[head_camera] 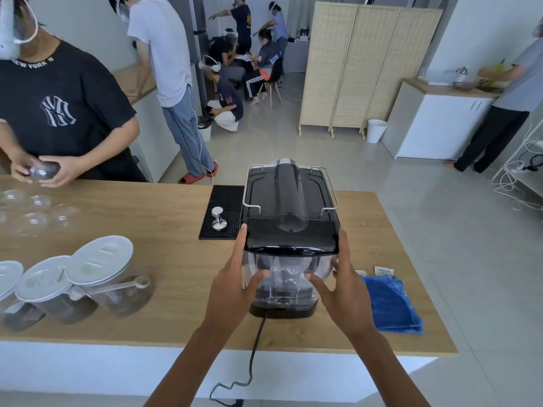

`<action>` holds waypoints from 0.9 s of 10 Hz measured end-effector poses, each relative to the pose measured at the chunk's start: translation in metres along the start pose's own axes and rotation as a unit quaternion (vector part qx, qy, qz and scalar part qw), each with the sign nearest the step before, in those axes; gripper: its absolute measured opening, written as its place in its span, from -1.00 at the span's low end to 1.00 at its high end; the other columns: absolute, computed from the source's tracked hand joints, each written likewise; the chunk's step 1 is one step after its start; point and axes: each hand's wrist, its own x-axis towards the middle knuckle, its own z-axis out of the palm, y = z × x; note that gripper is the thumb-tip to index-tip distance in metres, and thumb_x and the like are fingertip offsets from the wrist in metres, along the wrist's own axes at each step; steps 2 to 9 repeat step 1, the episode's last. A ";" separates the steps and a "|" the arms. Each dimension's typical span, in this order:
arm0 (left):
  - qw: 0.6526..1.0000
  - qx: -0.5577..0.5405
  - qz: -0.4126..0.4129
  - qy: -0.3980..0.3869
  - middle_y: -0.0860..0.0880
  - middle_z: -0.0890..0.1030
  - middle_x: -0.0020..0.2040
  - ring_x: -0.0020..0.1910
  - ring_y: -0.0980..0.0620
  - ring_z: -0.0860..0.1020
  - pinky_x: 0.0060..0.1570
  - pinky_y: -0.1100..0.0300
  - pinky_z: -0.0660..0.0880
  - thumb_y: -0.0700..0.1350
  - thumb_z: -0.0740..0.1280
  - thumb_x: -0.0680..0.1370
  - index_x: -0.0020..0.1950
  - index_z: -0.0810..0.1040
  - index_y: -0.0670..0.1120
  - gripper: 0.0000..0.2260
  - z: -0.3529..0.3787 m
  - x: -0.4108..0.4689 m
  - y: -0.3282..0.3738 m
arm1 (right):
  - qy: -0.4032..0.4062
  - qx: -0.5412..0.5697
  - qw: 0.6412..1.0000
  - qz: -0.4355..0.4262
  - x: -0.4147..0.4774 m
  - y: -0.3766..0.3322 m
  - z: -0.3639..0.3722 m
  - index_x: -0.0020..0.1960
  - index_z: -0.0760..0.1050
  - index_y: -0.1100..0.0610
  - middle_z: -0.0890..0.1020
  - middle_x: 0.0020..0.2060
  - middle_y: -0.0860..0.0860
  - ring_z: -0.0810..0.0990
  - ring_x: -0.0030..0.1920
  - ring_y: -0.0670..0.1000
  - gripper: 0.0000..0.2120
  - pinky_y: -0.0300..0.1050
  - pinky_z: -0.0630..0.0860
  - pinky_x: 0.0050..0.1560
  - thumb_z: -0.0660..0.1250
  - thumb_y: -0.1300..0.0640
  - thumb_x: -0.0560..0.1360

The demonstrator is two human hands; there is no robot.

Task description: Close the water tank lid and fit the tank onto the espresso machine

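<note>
A black espresso machine (289, 192) stands on the wooden counter (164, 289), its back toward me. The clear water tank (283, 274) sits against the machine's rear, its glossy black lid (289, 237) lying flat and closed on top. My left hand (235, 277) presses on the tank's left side, with the index finger up along the lid's edge and the thumb on the clear wall. My right hand (343, 283) mirrors it on the right side, thumb on the tank's front. Both hands grip the tank.
A black power cord (252, 356) hangs off the counter's near edge. A folded blue cloth (390, 304) lies to the right. A tamper (219, 218) stands on a black mat (223, 210). Lidded jars (100, 274) and glasses sit left. A person in black stands across the counter.
</note>
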 end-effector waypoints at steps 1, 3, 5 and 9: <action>0.999 0.029 -0.013 -0.003 -0.09 0.61 -0.17 -0.42 0.03 0.54 -0.39 0.27 0.55 0.02 0.36 0.58 0.54 -0.26 0.31 -0.15 0.005 -0.018 -0.007 | 0.009 0.006 1.000 0.013 -0.016 0.001 0.000 0.46 -0.46 -0.37 0.34 0.52 0.01 0.65 0.16 0.09 -0.04 -0.36 0.49 -0.14 0.32 -0.20 0.52; 0.999 0.029 -0.013 -0.003 -0.09 0.61 -0.17 -0.42 0.03 0.54 -0.39 0.27 0.55 0.02 0.36 0.58 0.54 -0.26 0.31 -0.15 0.005 -0.018 -0.007 | 0.009 0.006 1.000 0.013 -0.016 0.001 0.000 0.46 -0.46 -0.37 0.34 0.52 0.01 0.65 0.16 0.09 -0.04 -0.36 0.49 -0.14 0.32 -0.20 0.52; 0.999 0.029 -0.013 -0.003 -0.09 0.61 -0.17 -0.42 0.03 0.54 -0.39 0.27 0.55 0.02 0.36 0.58 0.54 -0.26 0.31 -0.15 0.005 -0.018 -0.007 | 0.009 0.006 1.000 0.013 -0.016 0.001 0.000 0.46 -0.46 -0.37 0.34 0.52 0.01 0.65 0.16 0.09 -0.04 -0.36 0.49 -0.14 0.32 -0.20 0.52; 0.999 0.029 -0.013 -0.003 -0.09 0.61 -0.17 -0.42 0.03 0.54 -0.39 0.27 0.55 0.02 0.36 0.58 0.54 -0.26 0.31 -0.15 0.005 -0.018 -0.007 | 0.009 0.006 1.000 0.013 -0.016 0.001 0.000 0.46 -0.46 -0.37 0.34 0.52 0.01 0.65 0.16 0.09 -0.04 -0.36 0.49 -0.14 0.32 -0.20 0.52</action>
